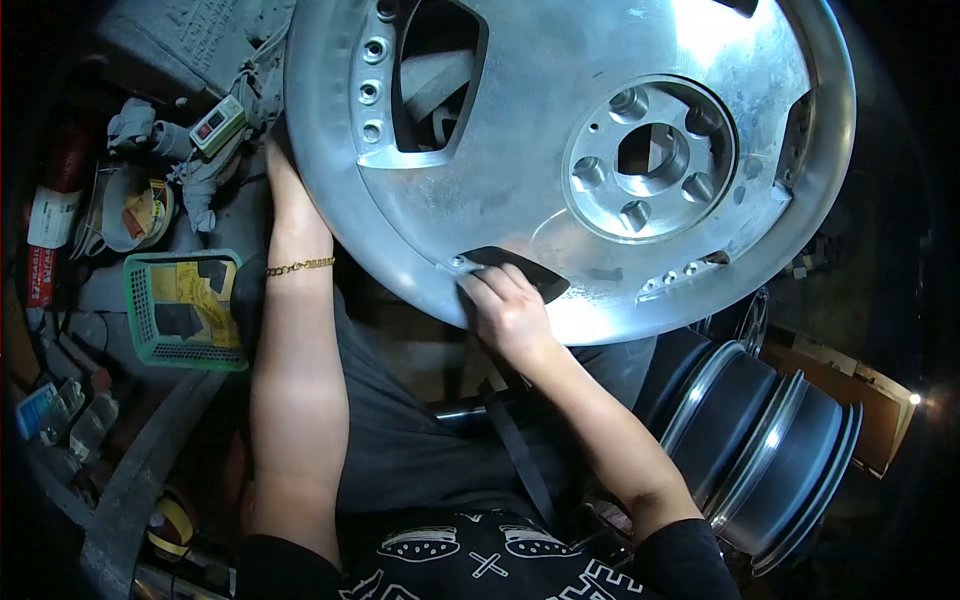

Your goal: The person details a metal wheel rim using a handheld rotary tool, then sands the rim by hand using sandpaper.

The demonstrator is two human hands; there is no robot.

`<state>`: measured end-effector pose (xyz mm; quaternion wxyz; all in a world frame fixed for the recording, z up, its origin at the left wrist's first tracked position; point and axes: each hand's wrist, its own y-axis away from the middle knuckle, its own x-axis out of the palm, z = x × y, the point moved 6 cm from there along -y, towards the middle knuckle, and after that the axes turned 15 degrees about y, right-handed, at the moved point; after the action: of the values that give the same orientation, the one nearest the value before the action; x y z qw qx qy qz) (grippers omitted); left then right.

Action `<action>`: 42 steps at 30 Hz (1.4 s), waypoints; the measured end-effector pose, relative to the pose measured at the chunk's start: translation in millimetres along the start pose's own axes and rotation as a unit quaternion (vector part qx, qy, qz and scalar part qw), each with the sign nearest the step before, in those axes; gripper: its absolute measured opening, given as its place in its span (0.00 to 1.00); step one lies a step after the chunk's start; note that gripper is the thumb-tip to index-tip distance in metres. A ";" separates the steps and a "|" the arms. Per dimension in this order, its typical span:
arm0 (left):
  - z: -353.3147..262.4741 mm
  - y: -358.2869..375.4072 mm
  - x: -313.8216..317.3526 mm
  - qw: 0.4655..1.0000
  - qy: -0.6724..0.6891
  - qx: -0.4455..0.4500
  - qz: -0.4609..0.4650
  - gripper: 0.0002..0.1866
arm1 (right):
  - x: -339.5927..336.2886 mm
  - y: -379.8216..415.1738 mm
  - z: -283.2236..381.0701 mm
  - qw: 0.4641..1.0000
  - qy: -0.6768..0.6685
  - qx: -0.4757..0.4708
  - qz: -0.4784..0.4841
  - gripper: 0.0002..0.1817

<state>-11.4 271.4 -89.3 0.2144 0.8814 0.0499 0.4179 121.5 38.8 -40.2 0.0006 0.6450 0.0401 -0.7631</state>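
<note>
A large silver alloy wheel [500, 190] faces me, tilted, with a round hub holding several bolt holes and window-like cut-outs around it. My left hand [288, 185] is at the wheel's left edge; its fingers go out of sight behind the rim. A gold chain bracelet [300, 266] circles that wrist. At the wheel's lower cut-out [545, 280] is my right hand [508, 312], its fingers curled and pressed together against the metal by the edge. Whatever those fingers may pinch is hidden from view.
To the left stand a green plastic basket [135, 330] with yellow and dark sheets inside, a white tub [118, 225], a dusty switch box [218, 126] with cables, and a red canister [42, 270]. Several rims [745, 430] and a cardboard box [835, 395] are at right.
</note>
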 end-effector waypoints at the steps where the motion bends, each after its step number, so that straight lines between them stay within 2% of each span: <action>1: -0.2 1.1 2.1 1.000 0.011 0.000 -0.004 0.19 | 0.7 11.3 -8.5 1.000 0.011 -0.002 0.017 0.24; 3: -5.6 3.7 3.3 0.999 0.033 0.005 -0.016 0.18 | -0.3 13.7 -10.9 1.000 0.022 -0.008 0.007 0.24; 6: -0.1 6.7 0.0 0.996 0.049 -0.040 -0.057 0.18 | 0.6 -10.8 7.6 0.999 -0.006 0.002 -0.039 0.24; 8: -1.1 -0.5 -0.6 1.000 0.005 -0.005 0.010 0.18 | 1.4 -15.7 12.2 0.999 -0.010 0.010 -0.042 0.24; 9: -1.7 0.8 0.1 1.000 0.003 -0.007 0.010 0.18 | 1.1 -9.5 8.4 0.999 -0.007 0.008 -0.044 0.25; 11: -3.0 4.8 3.2 0.999 0.007 -0.017 -0.032 0.19 | 3.1 13.5 -8.6 1.000 0.013 0.000 0.011 0.26; 15: -2.0 10.2 9.0 0.996 0.076 -0.023 -0.051 0.20 | 3.8 8.3 -3.8 1.000 0.006 -0.006 -0.025 0.26; 18: -3.0 7.1 5.7 0.999 0.006 -0.006 -0.032 0.21 | -3.5 -13.1 15.0 0.999 -0.010 -0.012 -0.041 0.26; 21: -0.2 5.4 0.5 0.994 0.088 0.000 -0.061 0.21 | -6.0 10.3 -4.0 1.000 0.007 -0.019 -0.022 0.26; 23: -2.8 5.6 5.6 0.999 0.026 0.019 -0.018 0.21 | 0.1 18.9 -9.4 1.000 0.020 -0.019 -0.002 0.25; 26: -3.5 9.4 10.7 0.998 0.043 -0.014 -0.051 0.21 | -2.6 -12.2 12.4 0.999 -0.002 -0.018 -0.027 0.23; 30: -2.8 9.6 12.5 0.997 0.062 -0.022 -0.032 0.21 | -2.3 13.7 -6.2 1.000 0.006 -0.015 -0.003 0.23; 32: -4.7 7.9 10.7 0.997 0.057 0.002 -0.048 0.20 | 2.7 23.4 -14.8 1.000 0.013 -0.016 -0.001 0.24; 36: -0.2 6.2 5.1 0.998 0.047 -0.013 -0.030 0.19 | -2.9 -18.0 16.1 0.999 -0.009 -0.015 -0.049 0.25; 39: 1.4 0.2 -0.1 0.999 0.041 -0.028 -0.007 0.18 | -0.4 -3.2 5.9 0.999 -0.003 -0.020 -0.039 0.25; 40: 1.0 -1.8 -3.1 0.999 0.042 -0.027 -0.005 0.18 | 1.4 8.3 -1.9 1.000 0.006 -0.011 -0.009 0.26; 42: 0.8 -4.0 -4.2 0.999 0.043 -0.025 0.005 0.18 | 3.0 10.2 -3.8 1.000 0.011 -0.013 -0.021 0.26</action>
<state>-13.2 273.6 -94.5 0.2318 0.8572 0.0442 0.4577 125.3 29.0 -44.4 -0.0071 0.6526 0.0638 -0.7550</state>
